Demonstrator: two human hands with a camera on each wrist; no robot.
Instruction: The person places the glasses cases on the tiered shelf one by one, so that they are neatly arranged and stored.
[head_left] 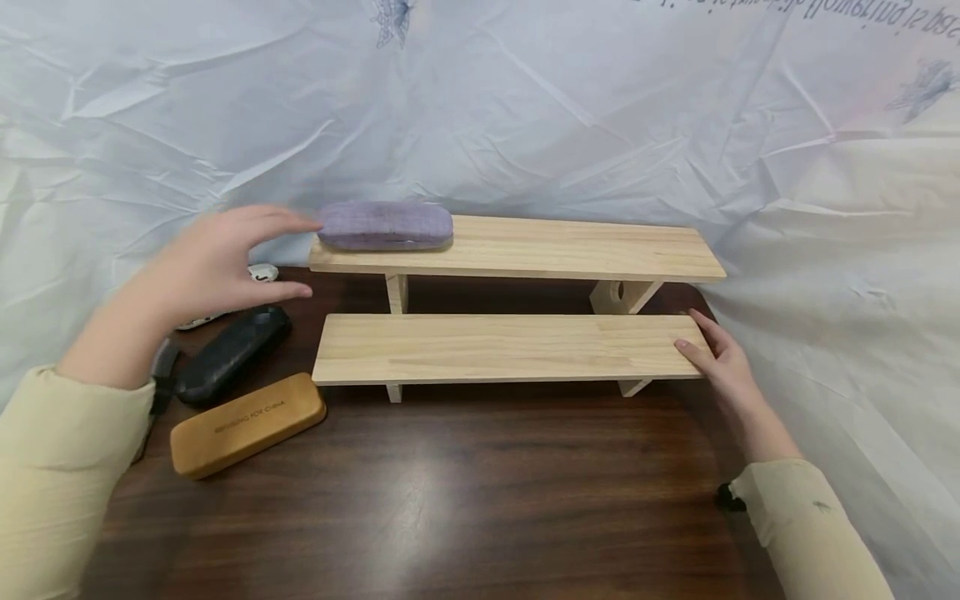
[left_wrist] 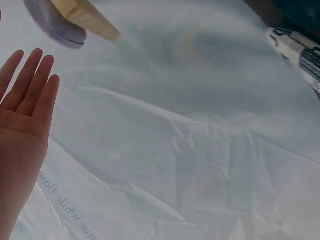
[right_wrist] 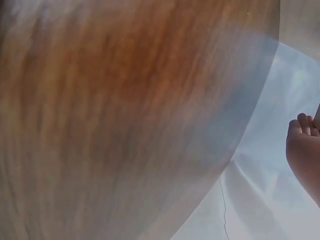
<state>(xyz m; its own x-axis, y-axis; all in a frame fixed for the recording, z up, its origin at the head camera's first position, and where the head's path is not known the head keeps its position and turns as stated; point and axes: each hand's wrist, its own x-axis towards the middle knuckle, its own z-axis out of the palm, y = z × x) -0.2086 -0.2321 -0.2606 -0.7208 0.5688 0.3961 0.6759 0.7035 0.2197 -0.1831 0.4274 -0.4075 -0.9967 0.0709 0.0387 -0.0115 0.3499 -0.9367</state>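
Note:
A two-tier wooden shelf [head_left: 495, 346] stands on the dark table. On the left end of its upper board lies a purple glasses case [head_left: 386, 226]. Beside that case is my left hand [head_left: 213, 262], slightly blurred, thumb and fingers spread apart with nothing between them; a fingertip overlaps the case's left end in the head view. The left wrist view shows the fingers [left_wrist: 42, 87] straight, just off the case [left_wrist: 57, 25]. At the right end of the lower board, my right hand [head_left: 723, 367] grips the edge, thumb on top. The right wrist view catches only part of this hand [right_wrist: 304, 150].
Left of the shelf lie a tan glasses case [head_left: 247, 425] with printed lettering and a black glasses case [head_left: 234, 356]. A black-and-white patterned item [head_left: 262, 272] sits behind them, partly hidden by the left arm. Pale crinkled sheeting [head_left: 525, 108] hangs behind and around the table [head_left: 480, 492].

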